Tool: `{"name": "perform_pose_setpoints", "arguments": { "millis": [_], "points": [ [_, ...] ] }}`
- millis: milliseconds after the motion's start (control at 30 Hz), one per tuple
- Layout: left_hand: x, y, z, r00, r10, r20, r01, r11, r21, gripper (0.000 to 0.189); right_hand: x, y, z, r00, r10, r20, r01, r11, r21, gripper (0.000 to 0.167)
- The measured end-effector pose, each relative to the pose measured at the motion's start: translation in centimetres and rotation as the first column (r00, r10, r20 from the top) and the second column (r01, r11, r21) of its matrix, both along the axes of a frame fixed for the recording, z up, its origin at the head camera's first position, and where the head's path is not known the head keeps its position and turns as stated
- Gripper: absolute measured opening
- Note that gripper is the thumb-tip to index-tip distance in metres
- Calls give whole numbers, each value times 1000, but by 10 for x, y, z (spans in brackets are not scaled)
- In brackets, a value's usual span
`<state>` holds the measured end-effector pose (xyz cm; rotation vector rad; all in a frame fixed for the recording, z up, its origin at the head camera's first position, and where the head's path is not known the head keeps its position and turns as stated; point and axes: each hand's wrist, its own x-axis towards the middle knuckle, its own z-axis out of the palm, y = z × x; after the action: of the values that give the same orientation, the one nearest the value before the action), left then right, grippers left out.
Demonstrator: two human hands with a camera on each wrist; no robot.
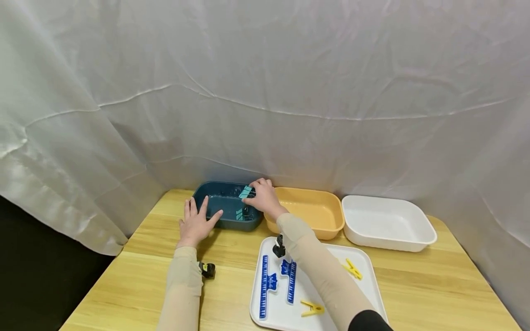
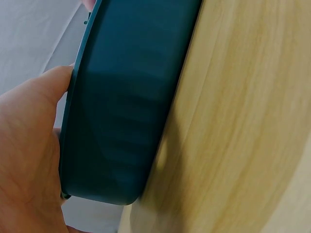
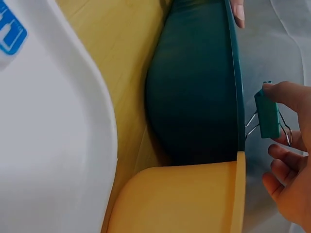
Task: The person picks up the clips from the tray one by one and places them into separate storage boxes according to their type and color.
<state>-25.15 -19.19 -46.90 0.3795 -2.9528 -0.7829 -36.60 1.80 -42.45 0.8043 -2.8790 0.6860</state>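
A teal binder clip (image 1: 245,192) is pinched between the thumb and fingers of my right hand (image 1: 265,198), over the right end of the dark teal bin (image 1: 236,225). In the right wrist view the binder clip (image 3: 268,115) shows its wire handles, above the bin's rim. At least one other teal binder clip (image 1: 239,214) lies inside the bin, partly hidden. My left hand (image 1: 196,226) rests with spread fingers on the bin's left end. Its thumb (image 2: 57,82) touches the rim in the left wrist view.
A yellow bin (image 1: 319,232) and a white bin (image 1: 389,242) stand to the right in a row. On the white tray (image 1: 256,294) lie two blue ruler-like clips (image 1: 263,287) and yellow clothespins (image 1: 312,308); my right forearm covers part of it. A grey curtain hangs behind.
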Motion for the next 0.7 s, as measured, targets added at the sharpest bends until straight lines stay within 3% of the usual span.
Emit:
{"name": "perform_pose_setpoints", "arguments": {
  "millis": [700],
  "points": [
    [0,0,0,1000,7,-7,-7,1000,8,89,-15,-3,-10,997,-16,72,15,1000,10,59]
  ]
}}
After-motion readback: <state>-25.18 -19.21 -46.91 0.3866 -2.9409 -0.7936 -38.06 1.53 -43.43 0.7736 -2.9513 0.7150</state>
